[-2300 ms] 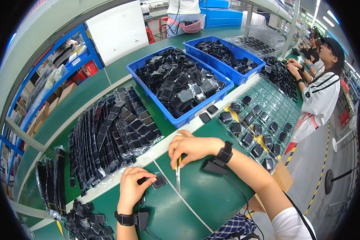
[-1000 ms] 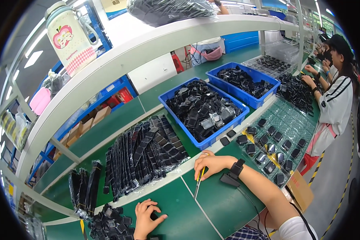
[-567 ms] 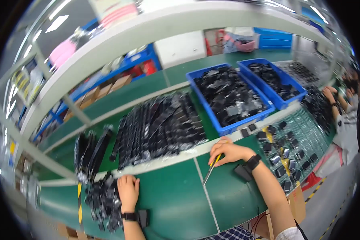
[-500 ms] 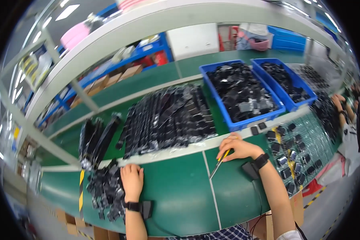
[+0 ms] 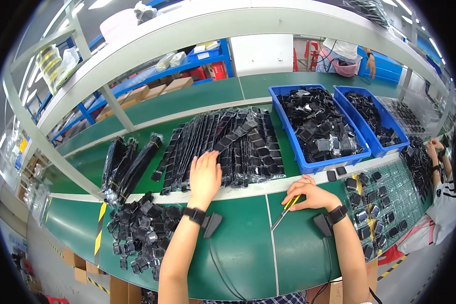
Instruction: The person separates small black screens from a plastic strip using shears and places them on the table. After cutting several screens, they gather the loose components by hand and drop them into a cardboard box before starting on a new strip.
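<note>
My left hand (image 5: 205,175) reaches over the front edge of a wide row of black plastic-wrapped strips (image 5: 228,137). Its fingers are stretched out, and nothing shows in it. My right hand (image 5: 309,195) is closed around a slim tool (image 5: 283,214) with a yellow and black handle and a narrow metal end pointing down toward the bench; its exact kind is unclear. A loose heap of small black square pieces in clear wrap (image 5: 142,228) lies left of my left forearm. Two single black pieces (image 5: 332,175) rest on the pale ledge beyond my right hand.
Two blue bins (image 5: 321,164) full of black pieces stand at the back right. Right of my forearm lies a clear compartmented sheet (image 5: 397,197) with black pieces. Bundled black strips (image 5: 142,162) lie far left. Another person's hands (image 5: 433,149) work at the far right.
My left hand has left the loose heap and moved up and right to the strips. My right hand still holds the slim tool. The whole view has shifted slightly.
</note>
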